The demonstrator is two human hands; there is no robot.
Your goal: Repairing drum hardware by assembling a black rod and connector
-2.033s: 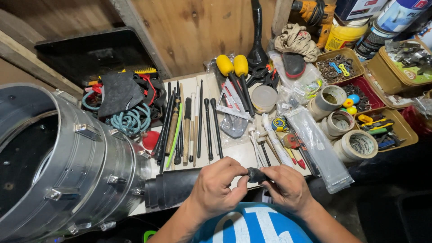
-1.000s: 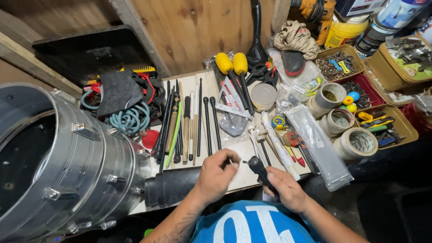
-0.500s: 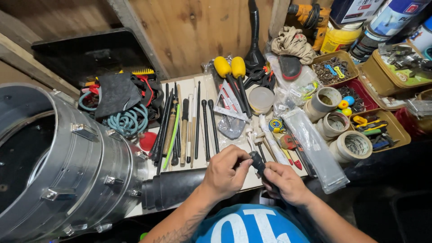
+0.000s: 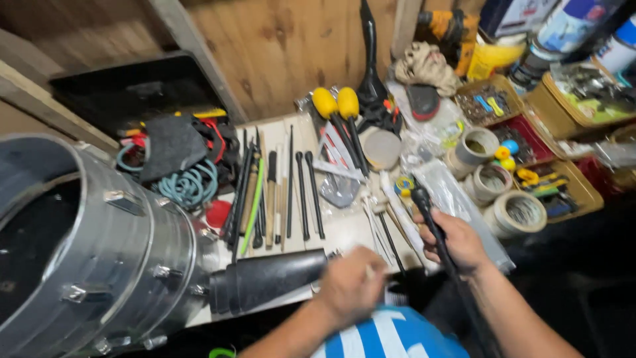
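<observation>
Gripping a black rod (image 4: 437,229), the right hand (image 4: 457,240) hovers past the board's edge (image 4: 344,232).

Two seconds ago both hands meet low at the bench edge, pinched together on a small black piece. Now they are apart. The right hand (image 4: 457,242) sits further right and higher, wrapped around a long black rod (image 4: 434,229) whose knobbed end now points up toward the yellow tape measure (image 4: 403,185), where half a second ago it lay between the two hands. The left hand (image 4: 351,282) is off the rod and blurred, low near the end of the black tube (image 4: 268,278).
</observation>
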